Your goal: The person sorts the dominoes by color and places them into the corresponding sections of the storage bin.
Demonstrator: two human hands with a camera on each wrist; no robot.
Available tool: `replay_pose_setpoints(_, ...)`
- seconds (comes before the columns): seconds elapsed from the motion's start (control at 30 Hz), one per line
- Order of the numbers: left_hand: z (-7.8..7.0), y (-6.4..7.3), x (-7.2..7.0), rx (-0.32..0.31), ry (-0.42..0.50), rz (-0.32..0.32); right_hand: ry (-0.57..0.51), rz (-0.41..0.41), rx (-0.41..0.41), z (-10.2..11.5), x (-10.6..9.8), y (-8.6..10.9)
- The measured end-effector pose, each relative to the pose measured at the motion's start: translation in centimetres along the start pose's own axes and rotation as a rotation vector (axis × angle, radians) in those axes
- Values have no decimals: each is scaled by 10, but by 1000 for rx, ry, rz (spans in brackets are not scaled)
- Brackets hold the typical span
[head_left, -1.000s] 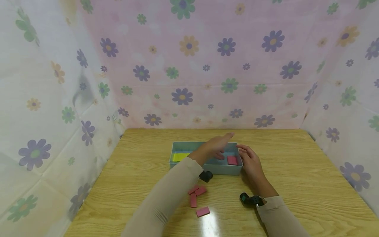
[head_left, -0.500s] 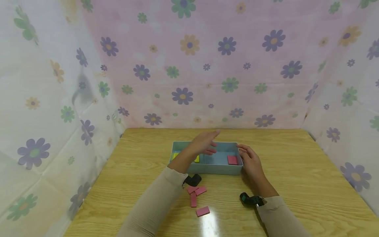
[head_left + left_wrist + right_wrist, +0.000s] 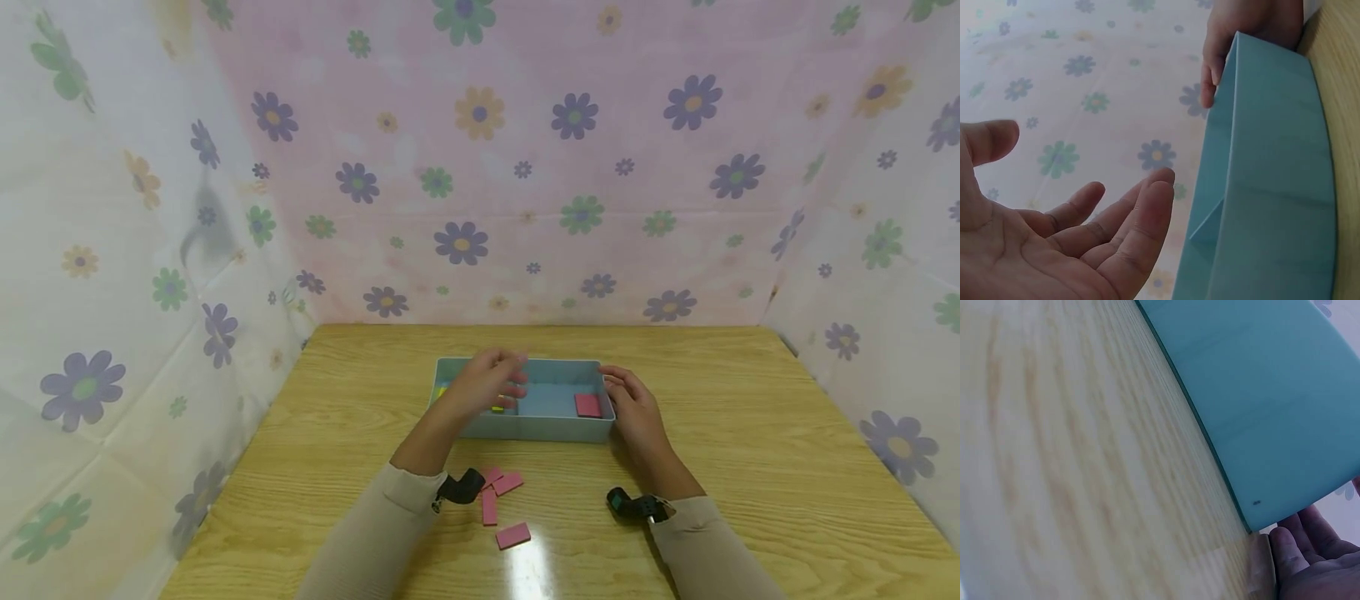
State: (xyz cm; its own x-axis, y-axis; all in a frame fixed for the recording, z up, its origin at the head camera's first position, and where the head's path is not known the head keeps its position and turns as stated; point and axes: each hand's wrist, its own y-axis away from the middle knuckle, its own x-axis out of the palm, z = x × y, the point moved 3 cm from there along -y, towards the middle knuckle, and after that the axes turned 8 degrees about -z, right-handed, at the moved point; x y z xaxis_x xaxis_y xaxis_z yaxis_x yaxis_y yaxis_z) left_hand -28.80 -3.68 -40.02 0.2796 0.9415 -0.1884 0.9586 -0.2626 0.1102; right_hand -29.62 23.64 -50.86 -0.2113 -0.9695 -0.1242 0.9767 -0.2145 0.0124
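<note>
A light blue box with a low divider stands on the table. My left hand hovers above its left part with fingers spread and slightly bent, holding nothing; the left wrist view shows the bare palm. Yellow pieces, partly hidden by that hand, lie in the left compartment. A pink piece lies at the right end of the other compartment. My right hand holds the box's right end, fingertips at the rim and thumb low against the outside.
Several flat pink rectangular pieces lie on the wooden table before the box, one piece apart from the others. Flowered cloth encloses the back and sides. A black wrist camera is on each arm.
My left hand has moved left, from over the right compartment to over the left one, uncovering the right compartment's floor. The right hand and the box stay put.
</note>
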Motion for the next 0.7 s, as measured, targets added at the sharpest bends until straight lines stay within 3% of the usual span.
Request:
replay_pose_setpoints(0.3,11,23,-4,80,-2,50,10,-11,3,0,0,0)
replay_pose_setpoints(0.53,26,34,-7,130,-89,54,5,-13,-13,2,1,0)
replay_pose_setpoints(0.7,34,37,-6,165,-124,91,8,-13,-17,1,0,2)
